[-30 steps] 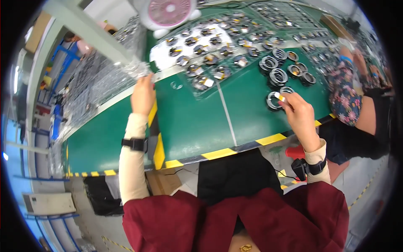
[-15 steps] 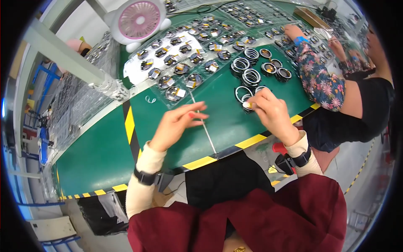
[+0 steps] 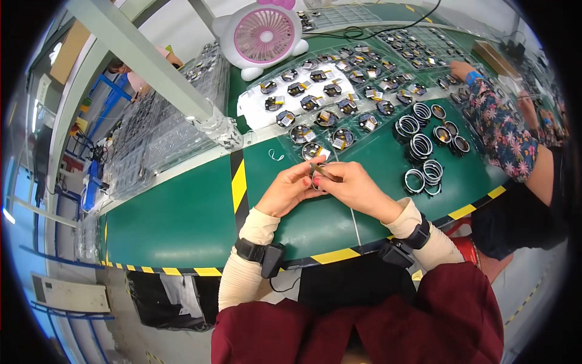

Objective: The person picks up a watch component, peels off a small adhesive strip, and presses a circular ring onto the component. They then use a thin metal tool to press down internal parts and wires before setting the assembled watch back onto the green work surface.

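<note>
My left hand (image 3: pixel 286 193) and my right hand (image 3: pixel 359 190) meet above the green table, just in front of the tray of round modules. Between their fingertips they grip a small round part (image 3: pixel 314 176), mostly covered by the fingers. A narrow greyish strip (image 3: pixel 327 172) shows at the right fingers; whether it belongs to the part or is separate, I cannot tell. Closest beyond my hands is a round black module (image 3: pixel 312 150) with a white tab, lying in a clear plastic tray (image 3: pixel 290 150). To the right, black-and-silver rings (image 3: pixel 421 145) sit in small stacks.
A white-and-pink fan (image 3: pixel 265 37) stands at the back. A grey post (image 3: pixel 145 60) rises at left. Another person's flowered sleeve (image 3: pixel 506 130) reaches in at right, near more module trays (image 3: pixel 418 48). Striped tape (image 3: pixel 335 256) marks the table's front edge.
My right hand has left the ring stacks and come across to my left hand. My left hand, open before, has closed on the round part. The view has shifted left.
</note>
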`<state>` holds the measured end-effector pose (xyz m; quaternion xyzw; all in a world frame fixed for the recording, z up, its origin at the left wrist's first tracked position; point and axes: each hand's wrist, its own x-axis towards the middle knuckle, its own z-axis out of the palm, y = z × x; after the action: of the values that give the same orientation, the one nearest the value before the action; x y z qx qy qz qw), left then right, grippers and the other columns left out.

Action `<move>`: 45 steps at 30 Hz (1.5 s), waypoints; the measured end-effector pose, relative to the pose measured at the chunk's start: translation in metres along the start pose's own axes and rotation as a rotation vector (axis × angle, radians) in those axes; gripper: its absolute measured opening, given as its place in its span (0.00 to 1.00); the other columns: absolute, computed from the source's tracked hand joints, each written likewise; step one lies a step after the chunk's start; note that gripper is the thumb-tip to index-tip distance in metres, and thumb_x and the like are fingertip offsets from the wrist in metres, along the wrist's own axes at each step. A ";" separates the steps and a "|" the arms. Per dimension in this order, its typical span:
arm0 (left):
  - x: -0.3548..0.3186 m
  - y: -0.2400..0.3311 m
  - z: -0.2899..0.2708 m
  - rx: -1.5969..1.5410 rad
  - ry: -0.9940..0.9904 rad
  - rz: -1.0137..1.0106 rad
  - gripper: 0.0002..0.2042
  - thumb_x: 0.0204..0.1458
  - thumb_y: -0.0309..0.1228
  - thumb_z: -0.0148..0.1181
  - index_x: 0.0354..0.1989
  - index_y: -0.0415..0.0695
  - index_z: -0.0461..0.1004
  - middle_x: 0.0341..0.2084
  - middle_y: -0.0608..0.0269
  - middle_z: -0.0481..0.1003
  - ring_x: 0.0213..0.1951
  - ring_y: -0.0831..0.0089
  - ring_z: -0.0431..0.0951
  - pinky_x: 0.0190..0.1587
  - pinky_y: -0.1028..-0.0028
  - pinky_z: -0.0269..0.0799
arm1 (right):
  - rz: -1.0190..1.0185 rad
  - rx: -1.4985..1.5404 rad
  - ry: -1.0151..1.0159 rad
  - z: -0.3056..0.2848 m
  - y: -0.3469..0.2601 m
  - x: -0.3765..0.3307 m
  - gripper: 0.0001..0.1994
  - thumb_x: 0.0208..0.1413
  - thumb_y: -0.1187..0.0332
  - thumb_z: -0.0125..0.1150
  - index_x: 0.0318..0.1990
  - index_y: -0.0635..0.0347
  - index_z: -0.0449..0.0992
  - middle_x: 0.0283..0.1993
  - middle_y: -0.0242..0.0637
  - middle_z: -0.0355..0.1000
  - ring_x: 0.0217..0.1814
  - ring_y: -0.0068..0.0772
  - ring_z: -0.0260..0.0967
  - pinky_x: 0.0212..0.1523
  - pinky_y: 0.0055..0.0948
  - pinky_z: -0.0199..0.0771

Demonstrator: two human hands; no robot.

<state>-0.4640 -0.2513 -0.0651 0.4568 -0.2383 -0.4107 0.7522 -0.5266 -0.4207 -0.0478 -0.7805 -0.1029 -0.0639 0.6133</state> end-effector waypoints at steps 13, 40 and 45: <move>-0.018 0.013 -0.032 0.052 0.068 0.077 0.21 0.54 0.32 0.49 0.56 0.41 0.57 0.48 0.61 0.65 0.47 0.73 0.67 0.50 0.68 0.67 | 0.087 0.023 -0.018 0.037 0.001 0.027 0.08 0.48 0.70 0.54 0.25 0.68 0.71 0.17 0.26 0.62 0.21 0.12 0.55 0.20 0.19 0.56; -0.062 0.048 -0.134 -0.355 0.364 0.168 0.22 0.57 0.42 0.38 0.55 0.39 0.55 0.46 0.49 0.67 0.44 0.58 0.71 0.43 0.70 0.72 | -0.008 -0.662 0.044 0.084 0.015 0.131 0.11 0.46 0.66 0.54 0.23 0.66 0.69 0.20 0.50 0.66 0.25 0.50 0.67 0.26 0.40 0.65; -0.059 0.046 -0.129 -0.363 0.320 0.123 0.23 0.57 0.43 0.37 0.55 0.40 0.55 0.46 0.49 0.67 0.44 0.58 0.71 0.43 0.70 0.72 | -0.093 -0.799 -0.080 0.099 0.020 0.149 0.09 0.45 0.66 0.55 0.24 0.64 0.72 0.22 0.49 0.68 0.28 0.51 0.68 0.30 0.43 0.66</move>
<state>-0.3834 -0.1272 -0.0844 0.3579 -0.0656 -0.3225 0.8738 -0.3798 -0.3172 -0.0565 -0.9538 -0.1288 -0.0961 0.2537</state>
